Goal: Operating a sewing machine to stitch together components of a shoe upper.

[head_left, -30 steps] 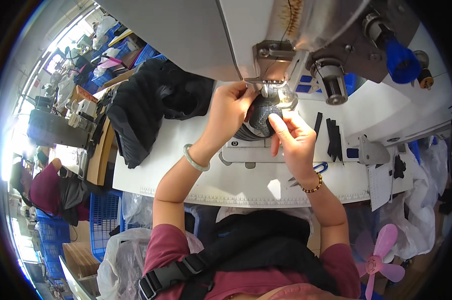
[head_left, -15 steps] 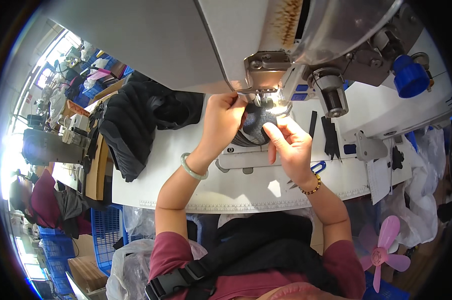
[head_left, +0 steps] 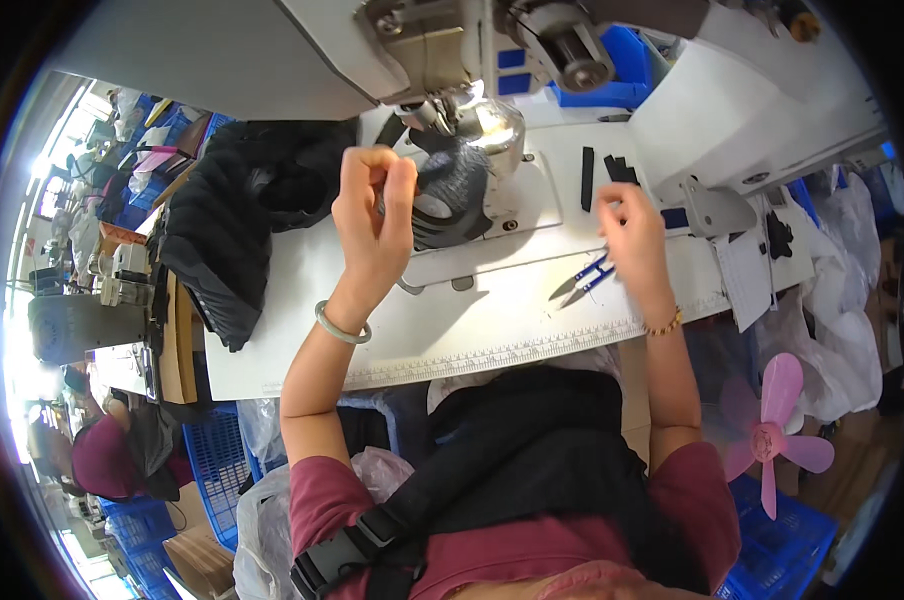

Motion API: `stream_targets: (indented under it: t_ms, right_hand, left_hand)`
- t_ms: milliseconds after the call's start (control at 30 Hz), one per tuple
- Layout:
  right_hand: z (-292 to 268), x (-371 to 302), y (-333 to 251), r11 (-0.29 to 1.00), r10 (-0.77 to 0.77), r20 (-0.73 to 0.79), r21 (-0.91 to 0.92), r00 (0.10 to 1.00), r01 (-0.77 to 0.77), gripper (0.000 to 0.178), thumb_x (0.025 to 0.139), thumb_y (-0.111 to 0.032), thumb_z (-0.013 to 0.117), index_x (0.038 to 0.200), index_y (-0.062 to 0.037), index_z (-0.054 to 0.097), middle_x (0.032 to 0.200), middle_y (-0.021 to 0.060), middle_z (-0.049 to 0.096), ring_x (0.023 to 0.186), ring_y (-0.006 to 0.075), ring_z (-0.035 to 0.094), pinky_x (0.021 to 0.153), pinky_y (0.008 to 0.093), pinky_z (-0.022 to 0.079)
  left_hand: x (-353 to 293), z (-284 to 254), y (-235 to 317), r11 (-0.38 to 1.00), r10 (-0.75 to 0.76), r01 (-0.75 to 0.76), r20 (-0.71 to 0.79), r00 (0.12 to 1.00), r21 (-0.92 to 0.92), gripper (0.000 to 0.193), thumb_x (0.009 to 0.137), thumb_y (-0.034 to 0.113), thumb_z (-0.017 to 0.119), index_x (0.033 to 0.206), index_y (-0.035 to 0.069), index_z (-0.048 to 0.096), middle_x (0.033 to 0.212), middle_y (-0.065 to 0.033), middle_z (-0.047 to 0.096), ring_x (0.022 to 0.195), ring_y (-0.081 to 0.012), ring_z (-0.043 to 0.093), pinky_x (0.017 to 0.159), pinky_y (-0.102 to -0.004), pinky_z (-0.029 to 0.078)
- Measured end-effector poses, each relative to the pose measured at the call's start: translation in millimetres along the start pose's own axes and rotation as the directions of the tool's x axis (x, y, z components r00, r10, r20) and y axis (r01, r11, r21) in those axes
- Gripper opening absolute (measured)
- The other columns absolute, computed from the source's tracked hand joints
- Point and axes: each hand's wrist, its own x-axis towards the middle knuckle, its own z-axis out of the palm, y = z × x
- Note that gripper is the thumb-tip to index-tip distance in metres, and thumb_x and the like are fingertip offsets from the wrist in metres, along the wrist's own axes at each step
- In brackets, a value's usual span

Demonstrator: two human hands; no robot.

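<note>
A dark grey and black textile piece (head_left: 454,185), curved and layered, sits under the needle area of the sewing machine (head_left: 427,60). My left hand (head_left: 377,205) is raised at its left side, thumb and fingers pinched together; anything between them is too small to make out. To the right, apart from the piece, my right hand (head_left: 634,240) hovers with fingers curled in, slightly blurred; its grip is hidden. Thread snips with blue handles (head_left: 590,275) lie on the white table beside and partly under the right hand. Black strips (head_left: 587,180) lie just beyond it.
A heap of black padded fabric (head_left: 227,220) lies on the table's left. A ruler tape (head_left: 472,357) runs along the front edge. Right are a grey metal bracket (head_left: 717,208) and a pink fan (head_left: 769,437); a blue bin (head_left: 612,75) stands behind.
Both hands have come off the textile piece: the left lifted to its left side, the right drawn away to the right, near the snips. The view has shifted, showing more table.
</note>
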Motion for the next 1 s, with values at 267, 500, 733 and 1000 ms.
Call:
stream_targets:
  t_ms: [267,500,733,1000]
  right_hand:
    - [18,41,30,0.991,-0.029,0.137,-0.122,0.99,0.046,0.031,0.08,-0.005,0.066,0.104,0.0046,0.048,0.08,0.0169,0.06,0.074,0.033,0.06,0.07,0.0372,0.049]
    - [18,37,39,0.998,0.021,0.193,0.054,0.981,-0.032,0.017,0.08,-0.007,0.066,0.077,0.0023,0.052,0.064,0.0115,0.057,0.049,0.0205,0.055,0.047,0.0318,0.045]
    - [15,24,29,0.916,-0.401,-0.237,-0.102,0.885,0.387,0.012,0.077,-0.007,0.065,0.073,-0.0022,0.055,0.07,0.0136,0.06,0.065,0.0321,0.058,0.058,0.0371,0.045]
    - [-15,-50,-47,0.833,-0.416,0.25,0.489,0.874,0.257,0.013,0.081,-0.009,0.062,0.081,-0.0004,0.052,0.067,0.0101,0.058,0.057,0.0171,0.057,0.052,0.0315,0.043]
  left_hand:
    - [-19,-2,-8,0.846,0.397,-0.391,0.061,0.916,0.362,0.017,0.077,0.007,0.068,0.087,0.004,0.054,0.083,-0.008,0.057,0.089,-0.0269,0.053,0.077,-0.0347,0.041]
    - [-64,-4,11,0.603,0.654,-0.728,0.321,0.685,0.327,0.018,0.071,0.0,0.066,0.085,0.005,0.055,0.081,-0.0063,0.059,0.077,-0.0251,0.058,0.071,-0.0365,0.046]
    - [-74,51,4,0.945,0.186,-0.293,0.496,0.848,0.147,0.013,0.078,-0.002,0.066,0.088,0.0,0.058,0.084,-0.0121,0.057,0.072,-0.0235,0.059,0.059,-0.0306,0.048]
    - [-56,71,23,0.879,-0.344,0.438,0.384,0.857,-0.19,0.017,0.097,0.009,0.051,0.1,-0.005,0.059,0.074,-0.0038,0.057,0.062,-0.0069,0.053,0.053,-0.0188,0.041]
